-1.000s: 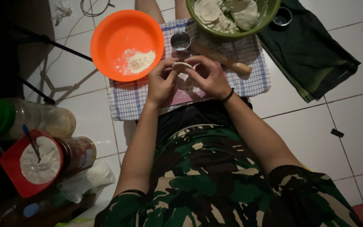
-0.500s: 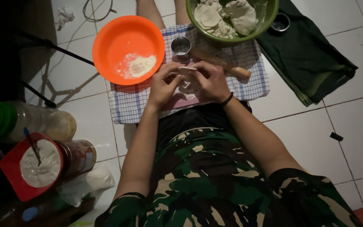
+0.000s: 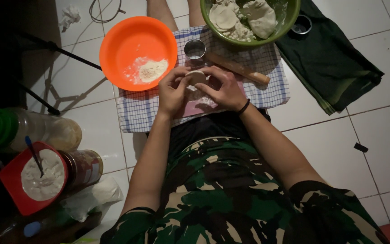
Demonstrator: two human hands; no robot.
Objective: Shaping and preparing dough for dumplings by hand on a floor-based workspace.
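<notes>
My left hand [image 3: 173,91] and my right hand [image 3: 222,88] meet over a checked cloth [image 3: 136,113] and together pinch a small pale round of dough [image 3: 197,77]. Under the hands lies a pink board dusted with flour [image 3: 199,106]. A small metal cup [image 3: 195,49] stands just beyond the dough. A wooden rolling pin [image 3: 240,68] lies on the cloth to the right of the cup.
An orange bowl [image 3: 127,45] with some flour sits at the cloth's left. A green bowl [image 3: 285,25] with dough pieces stands at the top. A dark green cloth [image 3: 335,63] lies right. A red tub [image 3: 12,180] of white filling, jars and a green-capped bottle [image 3: 23,131] stand left.
The view has shifted a little. My hands stay together on the dough round, with the fingers working around its edge.
</notes>
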